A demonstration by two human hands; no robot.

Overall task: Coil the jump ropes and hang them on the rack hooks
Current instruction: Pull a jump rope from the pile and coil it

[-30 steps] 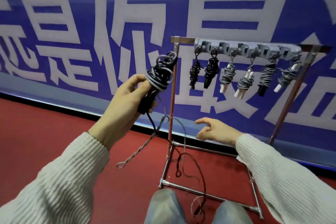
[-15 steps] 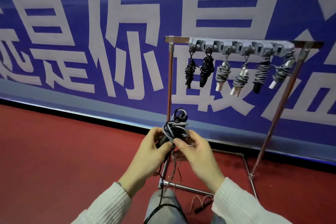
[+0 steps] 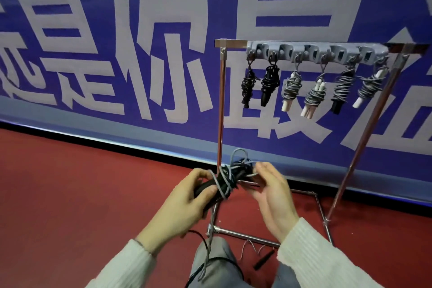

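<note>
The half-coiled jump rope [image 3: 230, 176] sits low in front of the rack [image 3: 219, 110], gripped by the left hand [image 3: 187, 201] around its black handles. The right hand [image 3: 268, 192] pinches a grey strand. Six coiled ropes [image 3: 313, 86] hang on the hook strip [image 3: 315, 52].

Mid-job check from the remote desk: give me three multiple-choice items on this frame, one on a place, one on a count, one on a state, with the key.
1. Where is the rope bundle being coiled?
A. on a rack hook
B. between both hands, low before the rack's left post
C. flat on the floor

2. How many coiled ropes hang on the rack?
A. four
B. six
C. eight

3. What state is the held rope in?
A. fully wound
B. partly wound, a tail hanging down
C. not wound at all

Key:
1 B: the left hand and right hand hold the rope bundle before the rack.
2 B: six hanging ropes show under the hook bar.
3 B: a loose tail drops from the bundle.
</note>
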